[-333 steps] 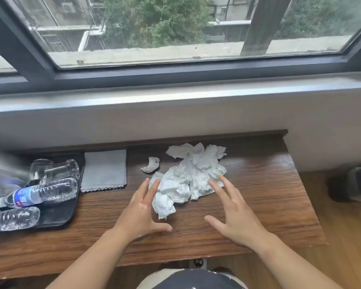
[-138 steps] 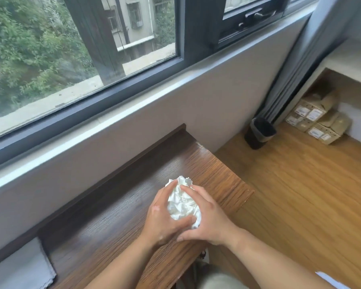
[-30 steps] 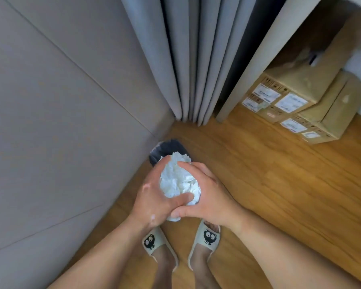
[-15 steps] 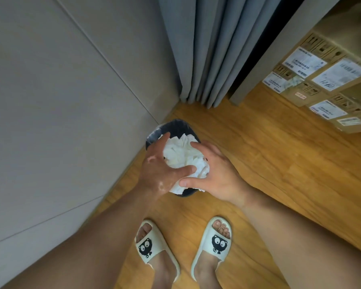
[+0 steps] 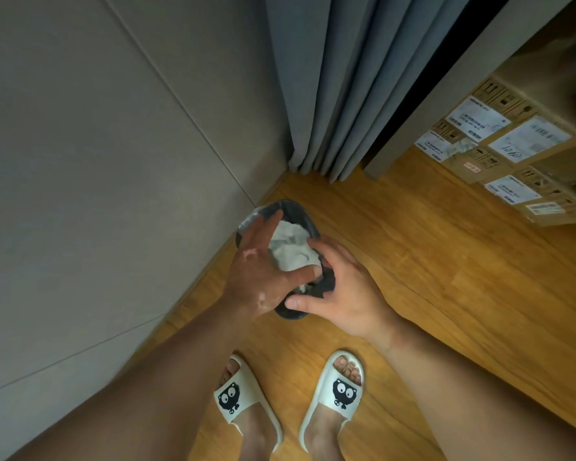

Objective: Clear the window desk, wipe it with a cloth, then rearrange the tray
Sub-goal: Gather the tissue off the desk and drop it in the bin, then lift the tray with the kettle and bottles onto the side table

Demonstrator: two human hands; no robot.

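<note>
A crumpled white tissue wad (image 5: pixel 290 249) sits in the mouth of a small black-lined waste bin (image 5: pixel 290 206) on the wooden floor, in the corner by the wall. My left hand (image 5: pixel 256 266) is over the bin's left side, its fingers straight and its thumb lying across the wad's lower edge. My right hand (image 5: pixel 346 294) hovers over the bin's right side with fingers spread, apart from the wad. The desk, cloth and tray are out of view.
A grey wall panel (image 5: pixel 113 161) runs along the left, touching the bin. Grey curtains (image 5: pixel 330 94) hang behind it. Labelled cardboard boxes (image 5: pixel 512 154) are stacked at the right. My feet in white slippers (image 5: pixel 336 390) stand just before the bin.
I carried the wad from the desk to the bin. Over the last second both hands lowered it into the bin and spread apart; the wad now sits lower, in shadow.
</note>
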